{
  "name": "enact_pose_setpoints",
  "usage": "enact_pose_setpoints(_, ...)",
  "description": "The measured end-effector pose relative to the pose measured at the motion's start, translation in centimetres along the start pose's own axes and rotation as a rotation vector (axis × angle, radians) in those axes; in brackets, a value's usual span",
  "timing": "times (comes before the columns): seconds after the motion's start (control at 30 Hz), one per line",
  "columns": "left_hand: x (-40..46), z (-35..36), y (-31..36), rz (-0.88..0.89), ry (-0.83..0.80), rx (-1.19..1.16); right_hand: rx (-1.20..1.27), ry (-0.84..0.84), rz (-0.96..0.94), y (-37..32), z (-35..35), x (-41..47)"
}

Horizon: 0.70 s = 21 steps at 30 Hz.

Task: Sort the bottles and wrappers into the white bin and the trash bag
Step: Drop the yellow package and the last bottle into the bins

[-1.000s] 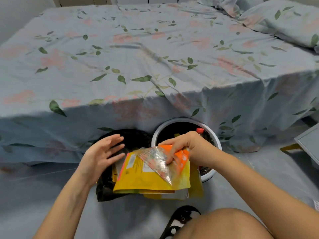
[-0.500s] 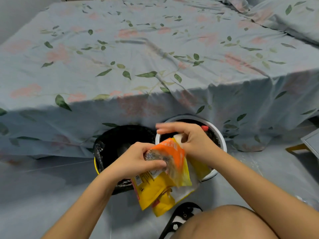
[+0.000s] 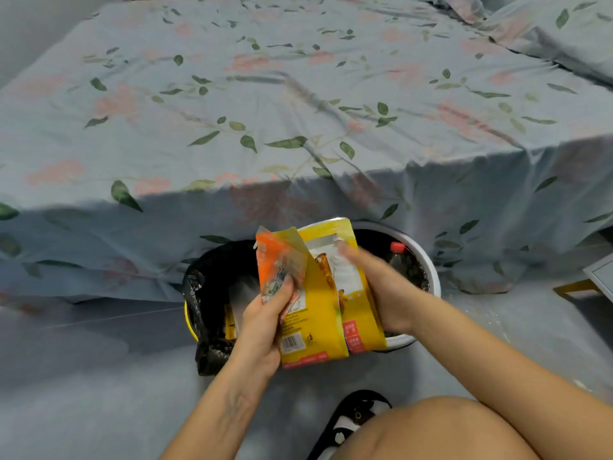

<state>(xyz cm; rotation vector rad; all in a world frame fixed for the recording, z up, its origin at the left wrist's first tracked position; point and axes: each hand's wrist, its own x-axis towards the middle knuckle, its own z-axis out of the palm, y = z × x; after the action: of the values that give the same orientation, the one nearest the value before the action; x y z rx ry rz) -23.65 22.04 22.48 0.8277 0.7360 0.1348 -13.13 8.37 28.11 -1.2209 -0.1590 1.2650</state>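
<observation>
A bunch of yellow wrappers (image 3: 318,313) and an orange wrapper (image 3: 277,260) stand upright between my two hands, above the gap between the two containers. My left hand (image 3: 265,320) grips the orange wrapper and the yellow pack from the left, thumb on the front. My right hand (image 3: 381,290) holds the yellow packs from the right, fingers blurred. The black trash bag (image 3: 202,293) lines a yellow bucket on the left, with a wrapper inside. The white bin (image 3: 431,277) on the right holds a dark bottle with a red cap (image 3: 398,257).
A bed with a grey floral sheet (image 3: 298,111) rises right behind both containers. A black-and-white slipper (image 3: 351,419) and my bare knee (image 3: 431,429) are in front. A grey board with a yellow leg (image 3: 600,280) sits at the right edge.
My left hand came in and took hold of the wrappers. The bunch turned from flat to upright and rose a little, and the camera tipped down.
</observation>
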Motion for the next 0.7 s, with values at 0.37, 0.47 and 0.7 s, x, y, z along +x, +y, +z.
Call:
enact_pose_setpoints(0.37, -0.1, -0.6, 1.3, -0.101, -0.119, 0.34, -0.277, 0.26, -0.081, 3.1, -1.3, 0.6)
enact_pose_setpoints(0.47, 0.2, -2.0, 1.9, -0.153, -0.269, 0.306, -0.335, 0.26, -0.168, 3.1, -1.6, 0.5)
enact_pose_setpoints(0.7, 0.6, -3.4, 0.3, 0.01, -0.323, 0.197, -0.411, 0.3, -0.386, 2.7, -1.3, 0.1)
